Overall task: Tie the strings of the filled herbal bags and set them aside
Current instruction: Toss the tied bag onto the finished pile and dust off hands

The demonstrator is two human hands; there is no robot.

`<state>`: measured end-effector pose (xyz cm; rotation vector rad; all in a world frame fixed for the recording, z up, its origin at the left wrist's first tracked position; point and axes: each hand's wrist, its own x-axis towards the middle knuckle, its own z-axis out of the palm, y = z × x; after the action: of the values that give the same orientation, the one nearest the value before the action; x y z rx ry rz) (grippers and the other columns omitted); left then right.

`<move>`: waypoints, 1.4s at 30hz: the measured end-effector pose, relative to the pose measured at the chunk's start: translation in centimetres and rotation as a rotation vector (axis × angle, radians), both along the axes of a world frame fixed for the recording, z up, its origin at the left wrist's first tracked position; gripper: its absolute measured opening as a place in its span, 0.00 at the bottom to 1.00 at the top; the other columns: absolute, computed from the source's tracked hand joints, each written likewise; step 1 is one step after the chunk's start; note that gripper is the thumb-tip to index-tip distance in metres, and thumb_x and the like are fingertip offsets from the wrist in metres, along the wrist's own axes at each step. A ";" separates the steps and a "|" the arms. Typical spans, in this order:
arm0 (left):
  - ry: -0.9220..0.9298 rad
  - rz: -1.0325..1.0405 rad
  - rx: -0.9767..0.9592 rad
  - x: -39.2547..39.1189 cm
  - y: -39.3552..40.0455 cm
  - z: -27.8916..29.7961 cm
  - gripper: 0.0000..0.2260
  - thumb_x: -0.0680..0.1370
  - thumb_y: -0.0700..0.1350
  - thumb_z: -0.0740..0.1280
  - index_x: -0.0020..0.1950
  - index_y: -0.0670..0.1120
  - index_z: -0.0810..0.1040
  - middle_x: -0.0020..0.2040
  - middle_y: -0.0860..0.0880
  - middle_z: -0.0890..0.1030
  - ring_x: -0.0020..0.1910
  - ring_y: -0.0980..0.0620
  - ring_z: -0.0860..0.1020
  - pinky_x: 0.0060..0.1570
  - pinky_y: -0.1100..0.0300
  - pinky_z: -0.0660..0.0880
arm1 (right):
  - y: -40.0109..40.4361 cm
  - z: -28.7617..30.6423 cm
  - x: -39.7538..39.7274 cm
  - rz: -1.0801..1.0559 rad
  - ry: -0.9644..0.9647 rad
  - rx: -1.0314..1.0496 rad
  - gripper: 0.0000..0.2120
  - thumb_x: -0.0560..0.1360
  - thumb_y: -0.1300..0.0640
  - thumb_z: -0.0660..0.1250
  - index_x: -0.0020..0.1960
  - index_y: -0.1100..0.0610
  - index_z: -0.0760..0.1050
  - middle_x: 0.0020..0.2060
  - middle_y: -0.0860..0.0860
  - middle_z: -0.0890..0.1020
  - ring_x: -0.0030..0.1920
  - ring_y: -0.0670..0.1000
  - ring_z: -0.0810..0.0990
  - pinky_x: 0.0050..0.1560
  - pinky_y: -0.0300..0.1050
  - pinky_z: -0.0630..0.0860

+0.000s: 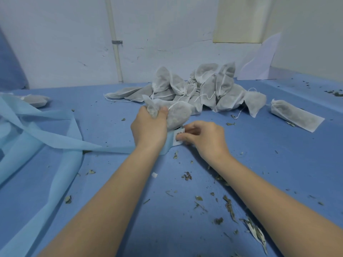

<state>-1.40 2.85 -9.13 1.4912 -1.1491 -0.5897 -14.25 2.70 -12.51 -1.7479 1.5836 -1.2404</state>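
White label (179,139): dark print, illegible. Right hand (202,139) pinches it, fingers curled. Left hand (149,129) grips neck of filled bag (177,115), fist closed.

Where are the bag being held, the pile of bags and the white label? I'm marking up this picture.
held bag (179,115): head view, on its rounded filled body beside the left hand.
pile of bags (209,91): head view, on a bag mid-heap.
white label (178,139): head view, on its printed face.
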 end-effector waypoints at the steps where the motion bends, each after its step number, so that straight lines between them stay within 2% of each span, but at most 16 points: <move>1: 0.004 0.001 0.004 0.0 0.0 0.0 0.12 0.78 0.51 0.64 0.52 0.43 0.74 0.49 0.48 0.77 0.56 0.44 0.75 0.53 0.55 0.69 | 0.0 0.1 0.0 0.000 -0.010 0.004 0.08 0.66 0.57 0.78 0.42 0.53 0.81 0.35 0.47 0.83 0.37 0.44 0.81 0.42 0.34 0.77; 4: 0.009 0.002 0.013 0.1 -0.1 0.0 0.12 0.78 0.52 0.64 0.52 0.44 0.74 0.47 0.49 0.76 0.56 0.44 0.75 0.55 0.54 0.70 | 0.0 0.2 0.0 0.003 -0.016 0.005 0.09 0.66 0.57 0.79 0.37 0.53 0.78 0.35 0.51 0.84 0.38 0.49 0.83 0.42 0.40 0.79; 7: 0.023 -0.002 0.013 0.3 -0.2 0.0 0.14 0.78 0.51 0.64 0.55 0.41 0.75 0.52 0.45 0.79 0.57 0.43 0.75 0.59 0.51 0.70 | -0.1 0.3 0.0 0.008 0.009 0.007 0.10 0.66 0.56 0.79 0.36 0.53 0.77 0.35 0.52 0.84 0.39 0.51 0.83 0.44 0.43 0.80; 11: 0.040 0.001 0.016 0.3 -0.2 0.0 0.15 0.78 0.51 0.64 0.55 0.41 0.75 0.53 0.44 0.79 0.56 0.42 0.75 0.60 0.49 0.70 | 0.0 0.0 0.1 -0.016 0.099 -0.014 0.10 0.69 0.51 0.77 0.37 0.55 0.78 0.33 0.47 0.81 0.35 0.44 0.78 0.38 0.30 0.72; 15: 0.069 -0.004 0.013 0.3 -0.2 0.1 0.14 0.78 0.51 0.64 0.55 0.41 0.75 0.54 0.45 0.79 0.57 0.43 0.75 0.60 0.50 0.70 | 0.9 0.1 0.6 0.010 0.177 -0.076 0.09 0.69 0.51 0.76 0.35 0.51 0.77 0.32 0.44 0.80 0.36 0.41 0.77 0.39 0.27 0.70; 19: 0.086 -0.013 0.018 0.5 -0.3 0.2 0.15 0.78 0.51 0.65 0.57 0.41 0.75 0.56 0.43 0.79 0.57 0.43 0.75 0.61 0.49 0.70 | 1.8 0.9 0.1 0.157 0.226 0.021 0.10 0.63 0.47 0.79 0.34 0.46 0.79 0.41 0.48 0.83 0.43 0.43 0.80 0.46 0.35 0.75; 22: 0.130 -0.023 0.017 0.7 -0.2 0.4 0.12 0.77 0.51 0.66 0.53 0.43 0.77 0.53 0.46 0.80 0.55 0.44 0.76 0.60 0.50 0.71 | 2.3 1.9 -0.7 0.237 0.291 0.059 0.10 0.62 0.45 0.79 0.37 0.46 0.81 0.48 0.41 0.77 0.47 0.38 0.76 0.44 0.24 0.68; 24: 0.184 -0.027 0.003 0.9 -0.1 0.5 0.11 0.76 0.50 0.67 0.53 0.45 0.77 0.52 0.48 0.81 0.54 0.46 0.77 0.59 0.50 0.72 | 2.5 2.7 -1.3 0.258 0.324 0.028 0.09 0.61 0.45 0.79 0.37 0.44 0.81 0.51 0.39 0.74 0.48 0.36 0.74 0.44 0.21 0.66; 27: 0.230 -0.037 -0.017 0.9 0.0 0.7 0.11 0.75 0.50 0.68 0.54 0.45 0.77 0.52 0.48 0.81 0.54 0.47 0.78 0.57 0.52 0.74 | 3.0 3.4 -1.3 0.342 0.370 0.039 0.09 0.60 0.44 0.79 0.34 0.40 0.79 0.50 0.41 0.75 0.47 0.40 0.76 0.45 0.28 0.70; 29: 0.239 -0.042 -0.019 0.8 0.0 0.8 0.11 0.75 0.50 0.68 0.53 0.46 0.77 0.52 0.48 0.81 0.53 0.48 0.78 0.54 0.54 0.74 | 3.3 3.2 -0.9 0.414 0.418 0.084 0.09 0.61 0.44 0.79 0.35 0.42 0.79 0.47 0.43 0.79 0.46 0.42 0.77 0.49 0.39 0.74; 31: 0.243 -0.048 -0.022 0.8 0.0 0.8 0.11 0.75 0.49 0.68 0.53 0.46 0.77 0.51 0.49 0.81 0.53 0.48 0.78 0.51 0.56 0.74 | 3.6 3.1 -0.5 0.462 0.418 0.105 0.09 0.63 0.46 0.79 0.36 0.45 0.80 0.44 0.44 0.82 0.45 0.41 0.79 0.52 0.43 0.75; 33: 0.254 -0.070 -0.039 1.0 0.1 0.9 0.11 0.75 0.49 0.69 0.54 0.45 0.78 0.52 0.48 0.81 0.53 0.48 0.79 0.53 0.55 0.75 | 3.8 3.7 -0.5 0.452 0.305 0.061 0.08 0.64 0.49 0.79 0.36 0.48 0.81 0.39 0.43 0.83 0.40 0.41 0.78 0.49 0.42 0.76; 35: 0.253 -0.115 -0.056 1.1 0.2 1.1 0.12 0.75 0.48 0.70 0.55 0.44 0.78 0.52 0.47 0.82 0.54 0.46 0.79 0.58 0.49 0.74 | 3.9 4.5 -1.0 0.407 0.117 -0.025 0.07 0.64 0.50 0.79 0.36 0.49 0.81 0.33 0.40 0.79 0.35 0.42 0.75 0.43 0.40 0.73; 37: 0.241 -0.170 -0.054 1.2 0.4 1.3 0.11 0.74 0.46 0.71 0.53 0.43 0.79 0.50 0.46 0.83 0.52 0.46 0.80 0.57 0.47 0.75 | 4.0 5.3 -1.3 0.358 0.004 -0.144 0.08 0.64 0.50 0.78 0.36 0.48 0.79 0.32 0.37 0.75 0.33 0.41 0.70 0.40 0.35 0.69; 39: 0.213 -0.239 -0.045 1.0 0.6 1.3 0.09 0.72 0.45 0.72 0.50 0.44 0.80 0.47 0.48 0.83 0.48 0.48 0.81 0.54 0.50 0.77 | 4.0 5.8 -1.5 0.283 0.045 -0.258 0.09 0.65 0.50 0.77 0.35 0.44 0.76 0.35 0.39 0.73 0.34 0.40 0.68 0.40 0.32 0.67; 42: 0.119 -0.350 -0.034 0.7 1.1 1.4 0.10 0.70 0.45 0.74 0.47 0.43 0.80 0.42 0.48 0.81 0.43 0.50 0.77 0.45 0.56 0.72 | 3.8 6.1 -1.9 0.193 0.177 -0.325 0.11 0.67 0.51 0.76 0.37 0.42 0.74 0.39 0.41 0.70 0.39 0.35 0.67 0.44 0.28 0.63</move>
<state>-0.72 3.90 -7.77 1.2154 -1.3286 -0.8802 -16.15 6.47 -6.43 -2.2098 1.3191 -1.3359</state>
